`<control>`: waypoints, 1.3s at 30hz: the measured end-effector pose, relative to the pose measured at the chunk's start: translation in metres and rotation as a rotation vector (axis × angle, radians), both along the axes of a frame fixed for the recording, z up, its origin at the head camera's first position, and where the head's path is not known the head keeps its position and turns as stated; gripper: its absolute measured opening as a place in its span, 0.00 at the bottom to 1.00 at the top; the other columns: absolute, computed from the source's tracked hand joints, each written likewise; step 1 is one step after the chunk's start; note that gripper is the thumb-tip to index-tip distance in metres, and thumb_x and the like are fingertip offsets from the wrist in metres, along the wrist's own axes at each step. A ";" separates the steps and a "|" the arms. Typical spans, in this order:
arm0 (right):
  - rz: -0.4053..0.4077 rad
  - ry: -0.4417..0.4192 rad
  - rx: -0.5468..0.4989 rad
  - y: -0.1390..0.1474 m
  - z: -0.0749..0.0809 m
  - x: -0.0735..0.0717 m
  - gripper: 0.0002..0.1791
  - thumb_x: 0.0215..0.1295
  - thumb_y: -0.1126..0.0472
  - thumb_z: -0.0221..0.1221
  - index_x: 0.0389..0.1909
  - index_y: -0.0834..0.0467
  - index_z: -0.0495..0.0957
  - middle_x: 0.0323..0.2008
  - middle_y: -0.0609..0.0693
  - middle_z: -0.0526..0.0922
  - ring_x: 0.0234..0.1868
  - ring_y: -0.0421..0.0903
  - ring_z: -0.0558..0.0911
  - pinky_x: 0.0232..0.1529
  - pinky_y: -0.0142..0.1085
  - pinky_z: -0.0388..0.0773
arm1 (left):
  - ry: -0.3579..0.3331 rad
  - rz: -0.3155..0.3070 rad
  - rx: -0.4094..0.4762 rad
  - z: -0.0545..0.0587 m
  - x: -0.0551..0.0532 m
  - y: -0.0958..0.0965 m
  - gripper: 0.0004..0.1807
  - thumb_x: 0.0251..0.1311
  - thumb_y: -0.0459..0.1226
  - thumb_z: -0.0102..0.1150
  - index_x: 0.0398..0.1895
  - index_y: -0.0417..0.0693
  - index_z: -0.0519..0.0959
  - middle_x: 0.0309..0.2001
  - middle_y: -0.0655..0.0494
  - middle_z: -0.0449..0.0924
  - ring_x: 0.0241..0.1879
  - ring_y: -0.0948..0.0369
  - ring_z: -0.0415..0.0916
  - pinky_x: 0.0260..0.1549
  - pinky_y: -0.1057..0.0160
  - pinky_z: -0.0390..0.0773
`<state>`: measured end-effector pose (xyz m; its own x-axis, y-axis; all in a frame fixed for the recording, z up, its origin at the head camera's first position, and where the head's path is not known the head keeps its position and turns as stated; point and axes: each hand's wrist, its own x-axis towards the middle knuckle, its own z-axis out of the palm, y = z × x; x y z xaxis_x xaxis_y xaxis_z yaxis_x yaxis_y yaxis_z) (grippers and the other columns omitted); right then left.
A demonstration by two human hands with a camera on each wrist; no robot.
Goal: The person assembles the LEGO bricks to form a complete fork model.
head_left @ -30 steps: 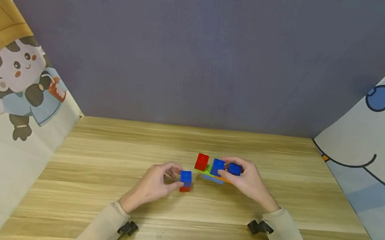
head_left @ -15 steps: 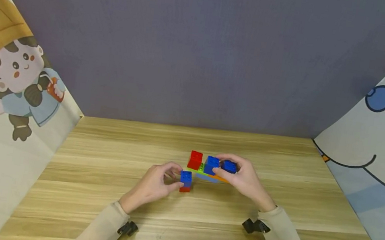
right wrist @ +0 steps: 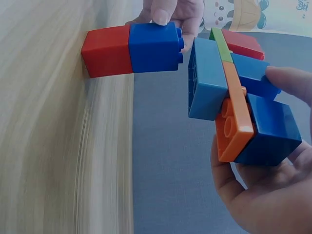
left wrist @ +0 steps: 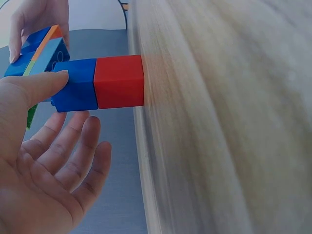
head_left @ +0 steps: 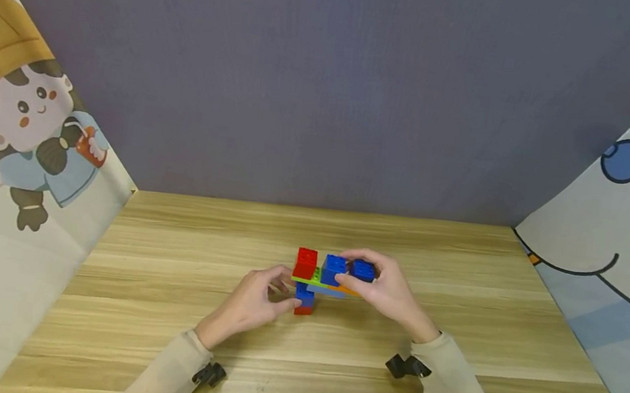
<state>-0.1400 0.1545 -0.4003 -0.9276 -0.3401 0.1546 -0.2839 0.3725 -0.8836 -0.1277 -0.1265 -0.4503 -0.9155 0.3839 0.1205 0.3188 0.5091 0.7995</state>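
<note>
A blue toy brick [head_left: 305, 298] sits on a red brick [left wrist: 119, 81], which stands on the table. My left hand [head_left: 252, 299] holds this stack at the blue brick, thumb on its near side; the index fingertip is mostly hidden. Above the table, my right hand [head_left: 388, 292] grips a built piece by its blue bricks. That piece has a green plate [right wrist: 222, 46] and an orange plate [right wrist: 239, 109], with a red brick [head_left: 305, 262] and two blue bricks on top. Under the plates is a light blue brick [right wrist: 208, 80]. In the right wrist view, a gap separates it from the stack's studs.
The wood-grain table [head_left: 197, 227] runs back to a grey-purple panel [head_left: 329, 92]. Printed cartoon panels flank it at left and right. Each sleeve bears a small black wrist device, such as the right one [head_left: 408, 367].
My right hand has carried the built piece leftward, so its green end now overlaps the top of the stack in the head view. The left hand and the stack have stayed put.
</note>
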 end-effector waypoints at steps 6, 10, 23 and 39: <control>0.020 -0.013 0.005 -0.008 0.002 0.001 0.21 0.69 0.56 0.72 0.61 0.54 0.84 0.61 0.62 0.85 0.48 0.52 0.86 0.43 0.36 0.88 | -0.001 -0.008 -0.014 0.000 0.001 0.000 0.20 0.64 0.44 0.75 0.57 0.52 0.82 0.46 0.53 0.91 0.45 0.57 0.87 0.47 0.53 0.89; 0.035 -0.023 0.011 -0.014 0.004 0.001 0.22 0.69 0.55 0.72 0.62 0.53 0.84 0.61 0.61 0.85 0.49 0.53 0.87 0.45 0.37 0.89 | -0.005 -0.021 0.001 0.000 0.001 0.000 0.21 0.65 0.44 0.75 0.58 0.56 0.82 0.47 0.53 0.91 0.45 0.58 0.88 0.46 0.54 0.89; 0.094 -0.027 -0.028 -0.025 0.001 -0.001 0.21 0.69 0.56 0.71 0.61 0.54 0.84 0.59 0.62 0.85 0.45 0.49 0.87 0.41 0.36 0.89 | -0.041 -0.052 0.071 0.000 0.001 0.001 0.18 0.64 0.42 0.75 0.56 0.54 0.84 0.47 0.55 0.91 0.43 0.61 0.89 0.44 0.65 0.89; 0.151 0.066 0.033 -0.031 0.006 0.000 0.21 0.66 0.59 0.74 0.59 0.54 0.86 0.56 0.58 0.88 0.38 0.44 0.87 0.37 0.35 0.89 | -0.059 -0.074 0.136 -0.005 -0.002 -0.003 0.21 0.64 0.41 0.76 0.60 0.52 0.84 0.52 0.54 0.91 0.48 0.58 0.89 0.46 0.64 0.89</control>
<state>-0.1402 0.1234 -0.3939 -0.8537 -0.4809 0.1996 -0.3955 0.3496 -0.8493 -0.1293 -0.1294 -0.4549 -0.8923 0.4343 0.1230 0.3019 0.3717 0.8779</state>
